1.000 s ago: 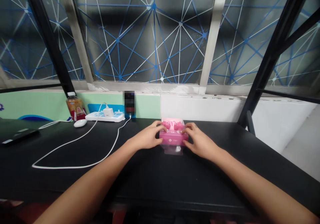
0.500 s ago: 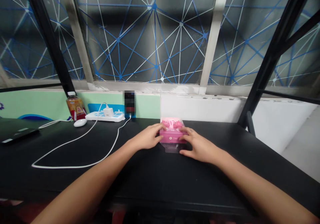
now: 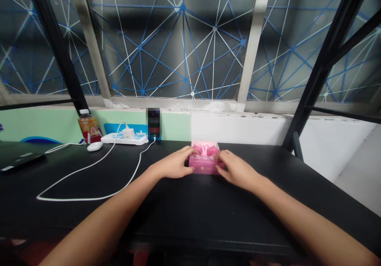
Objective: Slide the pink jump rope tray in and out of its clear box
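Note:
A small pink box [image 3: 203, 166] stands on the black desk, with a clear upper part through which pink shapes show; I cannot make out what they are. My left hand [image 3: 175, 163] holds the box's left side, thumb at the lower front corner and fingers along the upper edge. On the opposite side, my right hand [image 3: 238, 168] grips the right edge with bent fingers, its thumb near the lower front corner. The fingertips of both hands partly cover the box's ends.
A white power strip [image 3: 125, 139] with a plugged-in charger stands by the wall. Its white cable [image 3: 71, 199] loops across the desk [image 3: 190, 218]. Left of it are a white mouse [image 3: 95, 146], a drink bottle [image 3: 89, 127] and a dark flat device [image 3: 22, 162]. A blurred-out phone-like object [image 3: 154, 123] leans at the wall.
The clear flap in front of the box no longer shows. The box sits slightly nearer to me. My right thumb and fingers have closed in on its right side.

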`<state>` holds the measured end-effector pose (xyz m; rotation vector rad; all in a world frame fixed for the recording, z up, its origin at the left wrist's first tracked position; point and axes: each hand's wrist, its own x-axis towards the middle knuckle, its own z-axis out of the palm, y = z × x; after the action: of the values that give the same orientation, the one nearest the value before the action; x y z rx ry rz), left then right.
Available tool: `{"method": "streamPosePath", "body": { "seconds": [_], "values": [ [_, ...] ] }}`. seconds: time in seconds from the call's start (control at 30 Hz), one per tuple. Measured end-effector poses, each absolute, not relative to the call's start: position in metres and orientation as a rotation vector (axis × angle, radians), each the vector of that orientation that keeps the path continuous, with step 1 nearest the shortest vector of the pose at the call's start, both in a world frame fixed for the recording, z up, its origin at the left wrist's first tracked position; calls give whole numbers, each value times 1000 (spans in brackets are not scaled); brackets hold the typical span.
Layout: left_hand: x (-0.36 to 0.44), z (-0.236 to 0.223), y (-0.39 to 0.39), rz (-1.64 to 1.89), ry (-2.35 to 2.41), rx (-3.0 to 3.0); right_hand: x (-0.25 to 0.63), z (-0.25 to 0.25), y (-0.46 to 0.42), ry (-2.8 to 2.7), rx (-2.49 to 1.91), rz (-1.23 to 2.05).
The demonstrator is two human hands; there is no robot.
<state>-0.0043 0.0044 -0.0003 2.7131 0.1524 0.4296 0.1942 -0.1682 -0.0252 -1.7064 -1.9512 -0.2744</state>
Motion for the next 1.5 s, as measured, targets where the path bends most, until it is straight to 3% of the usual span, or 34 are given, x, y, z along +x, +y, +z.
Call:
{"method": "streamPosePath", "body": {
  "seconds": [0.6, 1.03, 1.3, 1.5],
  "values": [
    [-1, -5, 4, 449, 116, 2777, 212, -36, -161, -1849, -1616, -69],
    [-2, -2, 3, 477, 150, 2836, 177, -20, -175, -2058, -2118, -504],
    [0, -5, 4, 508, 152, 2828, 190, -21, -176, -1970, -1970, -142],
    [-1, -3, 3, 462, 173, 2817, 191, -20, -178, -1980, -1951, -115]
  ]
}}
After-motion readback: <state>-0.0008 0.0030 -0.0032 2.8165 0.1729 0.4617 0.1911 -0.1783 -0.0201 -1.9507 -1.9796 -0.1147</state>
